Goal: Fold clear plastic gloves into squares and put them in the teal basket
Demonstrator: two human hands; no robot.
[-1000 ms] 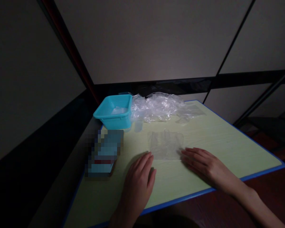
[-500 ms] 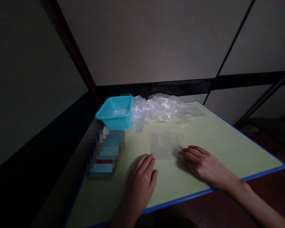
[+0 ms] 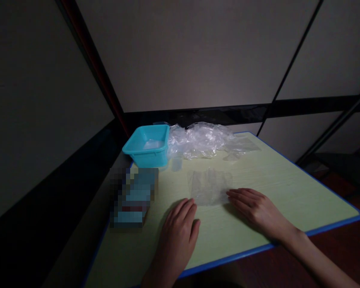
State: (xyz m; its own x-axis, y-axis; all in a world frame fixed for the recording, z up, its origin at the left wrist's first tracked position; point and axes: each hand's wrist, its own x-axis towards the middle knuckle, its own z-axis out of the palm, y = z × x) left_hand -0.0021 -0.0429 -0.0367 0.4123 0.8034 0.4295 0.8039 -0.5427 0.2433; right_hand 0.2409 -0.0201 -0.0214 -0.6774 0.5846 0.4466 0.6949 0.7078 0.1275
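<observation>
A flat clear plastic glove [image 3: 209,185] lies on the pale green table [image 3: 288,188]. My left hand [image 3: 177,232] rests palm down just in front of its near left corner, fingers stretched out, holding nothing. My right hand [image 3: 256,209] lies flat at the glove's near right corner, fingers extended, the fingertips touching or nearly touching its edge.
A turquoise plastic tub [image 3: 148,145] stands at the table's far left. Beside it lies a heap of crumpled clear plastic [image 3: 199,139]. A blurred-out box [image 3: 133,197] sits near the left edge. The table has a blue rim; walls rise behind it.
Both hands have shifted only slightly; my right hand's fingertips drew back a little from the glove's edge. The view tilted down a bit.
</observation>
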